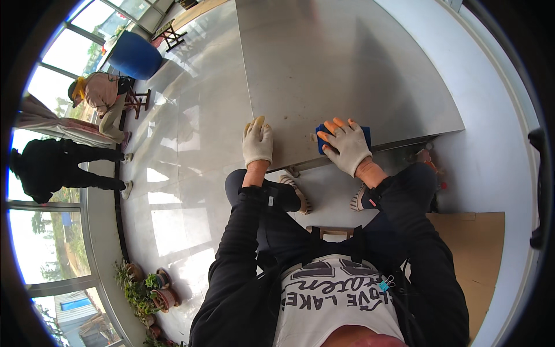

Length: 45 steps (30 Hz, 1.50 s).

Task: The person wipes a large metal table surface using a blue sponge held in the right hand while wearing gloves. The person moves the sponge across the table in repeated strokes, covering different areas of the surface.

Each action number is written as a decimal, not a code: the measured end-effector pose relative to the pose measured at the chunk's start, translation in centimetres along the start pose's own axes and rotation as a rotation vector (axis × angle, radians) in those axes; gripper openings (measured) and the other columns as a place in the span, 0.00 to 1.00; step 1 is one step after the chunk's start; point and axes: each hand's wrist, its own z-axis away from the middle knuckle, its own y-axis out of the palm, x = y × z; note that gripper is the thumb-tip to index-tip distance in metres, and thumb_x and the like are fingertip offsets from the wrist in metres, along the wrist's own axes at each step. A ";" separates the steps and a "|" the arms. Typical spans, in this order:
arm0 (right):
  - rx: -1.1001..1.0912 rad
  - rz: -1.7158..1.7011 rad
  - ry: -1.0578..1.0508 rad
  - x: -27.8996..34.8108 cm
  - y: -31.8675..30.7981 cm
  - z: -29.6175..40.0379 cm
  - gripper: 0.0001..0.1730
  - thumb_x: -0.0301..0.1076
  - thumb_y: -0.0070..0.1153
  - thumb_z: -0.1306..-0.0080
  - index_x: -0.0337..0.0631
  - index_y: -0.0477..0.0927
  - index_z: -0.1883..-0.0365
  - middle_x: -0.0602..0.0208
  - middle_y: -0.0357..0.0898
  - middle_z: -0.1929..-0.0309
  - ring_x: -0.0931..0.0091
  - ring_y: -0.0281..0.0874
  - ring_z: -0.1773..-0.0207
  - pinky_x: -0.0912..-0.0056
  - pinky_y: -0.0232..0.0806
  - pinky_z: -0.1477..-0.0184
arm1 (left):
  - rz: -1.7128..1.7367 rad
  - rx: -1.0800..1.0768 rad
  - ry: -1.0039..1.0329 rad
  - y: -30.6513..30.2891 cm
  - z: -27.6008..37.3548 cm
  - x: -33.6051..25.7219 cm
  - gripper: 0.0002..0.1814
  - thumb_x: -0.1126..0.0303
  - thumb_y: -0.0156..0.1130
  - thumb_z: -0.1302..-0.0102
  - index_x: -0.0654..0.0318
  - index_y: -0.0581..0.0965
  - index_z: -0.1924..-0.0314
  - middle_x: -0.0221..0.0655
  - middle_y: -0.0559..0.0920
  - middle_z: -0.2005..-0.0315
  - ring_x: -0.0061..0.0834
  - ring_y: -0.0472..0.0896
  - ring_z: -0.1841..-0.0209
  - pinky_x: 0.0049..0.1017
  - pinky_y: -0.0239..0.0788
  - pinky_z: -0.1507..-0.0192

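A stainless-steel table [303,56] spreads out in front of me. My left hand [258,141], in a white work glove with yellowish fingertips, rests at the table's left edge near the front corner. It holds nothing, and its fingers are slightly apart. At the front edge, my right hand [347,145] lies over a blue pad or folded cloth [366,133], fingers spread across it; the glove is white with orange fingertips. The hand hides most of the blue thing, so its exact kind is unclear. A small pale scrap [313,137] lies just left of it.
A white wall [485,99] runs along the right, with a cardboard sheet [468,260] below. Leftward are a blue barrel [135,55], a seated person [102,93], a standing person in black [52,167] and potted plants [164,299]. Dark specks [286,117] dot the tabletop.
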 end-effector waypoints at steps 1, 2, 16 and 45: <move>0.081 0.050 0.031 0.2 0.1 0.1 0.25 0.53 0.51 0.21 0.59 0.82 0.31 0.68 0.72 0.22 0.66 0.63 0.18 0.49 0.47 0.16 | -0.059 -0.013 -0.014 -0.2 -0.3 1.0 0.24 0.58 0.61 0.24 0.56 0.79 0.32 0.43 0.82 0.34 0.48 0.71 0.26 0.41 0.65 0.26; 0.155 0.094 0.062 0.0 0.1 0.2 0.26 0.53 0.50 0.21 0.60 0.81 0.29 0.67 0.70 0.20 0.65 0.61 0.17 0.49 0.45 0.15 | -0.122 -0.006 -0.049 -0.2 -0.6 1.8 0.26 0.57 0.61 0.24 0.56 0.78 0.30 0.43 0.80 0.32 0.48 0.69 0.25 0.41 0.64 0.25; 0.336 0.276 1.026 -31.2 -5.0 6.4 0.34 0.59 0.34 0.16 0.53 0.70 0.20 0.64 0.58 0.14 0.65 0.50 0.12 0.50 0.46 0.16 | -0.235 0.195 -0.119 4.0 -2.9 2.8 0.39 0.52 0.58 0.22 0.64 0.60 0.20 0.56 0.58 0.19 0.53 0.61 0.20 0.40 0.62 0.23; 0.354 0.256 0.924 -44.6 -1.7 -15.1 0.35 0.55 0.34 0.15 0.52 0.58 0.15 0.66 0.50 0.11 0.65 0.45 0.10 0.54 0.46 0.15 | -0.394 0.271 -0.178 2.7 -2.4 0.2 0.38 0.57 0.53 0.23 0.76 0.60 0.22 0.57 0.54 0.18 0.59 0.77 0.32 0.43 0.74 0.35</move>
